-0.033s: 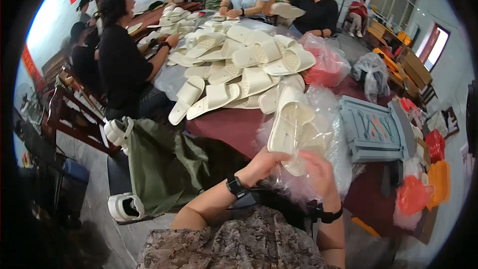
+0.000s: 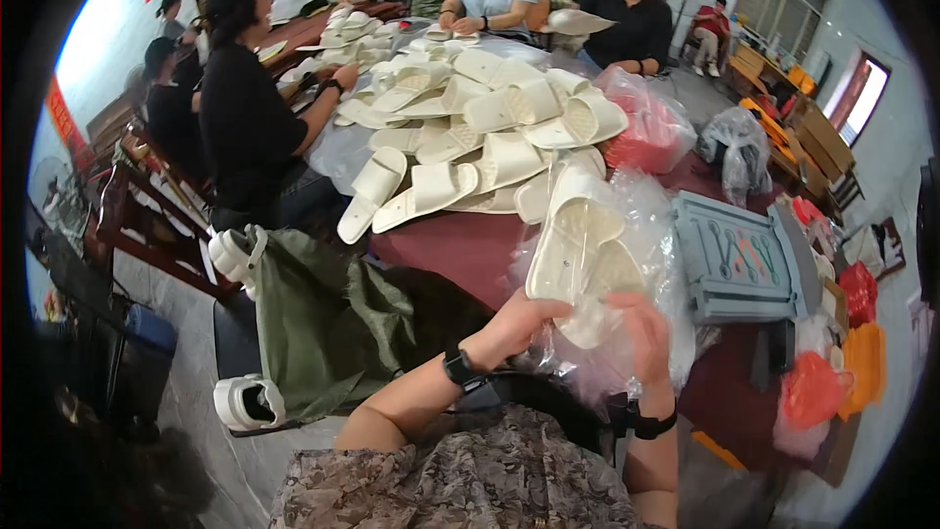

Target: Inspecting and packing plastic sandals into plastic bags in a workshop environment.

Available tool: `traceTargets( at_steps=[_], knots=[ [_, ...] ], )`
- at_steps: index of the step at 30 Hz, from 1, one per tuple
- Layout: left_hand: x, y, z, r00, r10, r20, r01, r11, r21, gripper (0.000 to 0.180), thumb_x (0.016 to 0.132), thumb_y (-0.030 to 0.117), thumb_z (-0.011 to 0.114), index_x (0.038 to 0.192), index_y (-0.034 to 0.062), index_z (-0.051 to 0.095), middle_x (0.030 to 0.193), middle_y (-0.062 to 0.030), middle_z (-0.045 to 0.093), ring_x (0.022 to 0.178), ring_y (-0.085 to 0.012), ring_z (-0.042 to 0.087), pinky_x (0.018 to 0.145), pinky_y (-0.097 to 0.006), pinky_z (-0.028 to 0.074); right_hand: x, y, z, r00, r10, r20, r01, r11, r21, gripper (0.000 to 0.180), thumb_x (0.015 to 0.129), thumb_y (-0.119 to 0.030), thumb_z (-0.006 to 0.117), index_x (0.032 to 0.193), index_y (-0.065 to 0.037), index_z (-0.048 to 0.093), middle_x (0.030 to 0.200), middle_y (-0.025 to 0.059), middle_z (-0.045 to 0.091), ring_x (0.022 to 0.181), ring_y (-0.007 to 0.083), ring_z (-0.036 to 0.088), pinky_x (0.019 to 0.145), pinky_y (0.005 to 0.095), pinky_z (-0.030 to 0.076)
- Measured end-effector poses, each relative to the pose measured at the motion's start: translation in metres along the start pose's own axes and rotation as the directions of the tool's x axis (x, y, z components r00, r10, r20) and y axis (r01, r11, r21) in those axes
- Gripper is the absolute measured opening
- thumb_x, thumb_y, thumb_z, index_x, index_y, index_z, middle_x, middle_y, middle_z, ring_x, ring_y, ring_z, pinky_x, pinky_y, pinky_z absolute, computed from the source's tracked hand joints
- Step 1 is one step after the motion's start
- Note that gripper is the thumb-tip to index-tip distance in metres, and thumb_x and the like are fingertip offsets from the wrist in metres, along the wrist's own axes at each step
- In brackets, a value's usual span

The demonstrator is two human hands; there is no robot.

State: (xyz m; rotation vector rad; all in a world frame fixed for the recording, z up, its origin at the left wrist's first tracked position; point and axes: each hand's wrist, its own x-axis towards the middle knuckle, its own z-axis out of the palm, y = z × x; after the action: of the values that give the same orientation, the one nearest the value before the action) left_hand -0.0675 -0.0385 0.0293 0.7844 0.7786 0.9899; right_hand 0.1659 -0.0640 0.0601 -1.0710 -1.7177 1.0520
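Just in front of me is a pair of cream slide slippers [image 2: 565, 253], held at a slant with a clear plastic bag [image 2: 651, 235] around them. My left hand [image 2: 519, 325] is closed, thumb and fingers gripping the near end of the left slipper through the film. Beside it my right hand [image 2: 646, 333] is closed too, its bent fingers pinching the bag by the near end of the other slipper. What lies under its fingertips is partly hidden. Beyond both hands rises a large heap of matching slippers [image 2: 509, 106] on the dark red table [image 2: 431, 253].
To the right lie a grey plastic case [image 2: 736, 306] with tool shapes on its lid and a red plastic bag [image 2: 646, 127]. A green sack [image 2: 318, 333] with white shoes [image 2: 247, 404] lies at the left. Several people sit around the table; one holds a slipper [image 2: 580, 23].
My right hand has shifted slightly right and its fingers look more spread over the film. The whole view has shifted slightly.
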Motion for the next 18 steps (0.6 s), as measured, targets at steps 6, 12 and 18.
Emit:
traceTargets(
  at_steps=[6, 12, 18],
  knots=[
    [-0.108, 0.133, -0.082, 0.934, 0.294, -0.202, -0.09, 0.742, 0.664, 0.034, 0.081, 0.003, 0.067, 0.115, 0.0001, 0.066, 0.099, -0.0015, 0.069, 0.086, -0.0098, 0.062, 0.078, -0.029, 0.052, 0.014, 0.002, 0.022, 0.906, -0.037, -0.421, -0.074, 0.967, -0.245, 0.038, 0.095, -0.013, 0.058, 0.131, 0.001, 0.057, 0.134, 0.0151, 0.057, 0.123, 0.0277, 0.053, 0.1, 0.0359, 0.042],
    [-0.213, 0.171, -0.24, 0.75, 0.34, -0.567, 0.635, -0.13, 0.762, 0.033, 0.068, 0.02, 0.071, 0.092, -0.0031, 0.07, 0.071, -0.0147, 0.069, 0.068, -0.0274, 0.07, 0.064, -0.038, 0.055, 0.002, 0.052, 0.037, 0.975, 0.001, -0.222, -0.145, 0.761, -0.632, 0.057, 0.084, -0.024, 0.072, 0.134, -0.001, 0.055, 0.142, 0.021, 0.049, 0.131, 0.0402, 0.043, 0.11, 0.0482, 0.033],
    [-0.085, 0.06, -0.296, 0.629, 0.646, -0.433, 0.546, 0.03, 0.838, 0.134, 0.051, 0.049, 0.092, 0.151, 0.0021, 0.017, 0.146, -0.0403, 0.029, 0.135, -0.0484, 0.037, 0.11, -0.05, 0.036, 0.004, 0.059, 0.044, 0.976, -0.023, -0.215, -0.141, 0.689, -0.711, 0.066, 0.079, -0.03, 0.076, 0.134, 0.0, 0.053, 0.146, 0.0218, 0.045, 0.134, 0.0419, 0.04, 0.112, 0.0511, 0.03]
  ],
)
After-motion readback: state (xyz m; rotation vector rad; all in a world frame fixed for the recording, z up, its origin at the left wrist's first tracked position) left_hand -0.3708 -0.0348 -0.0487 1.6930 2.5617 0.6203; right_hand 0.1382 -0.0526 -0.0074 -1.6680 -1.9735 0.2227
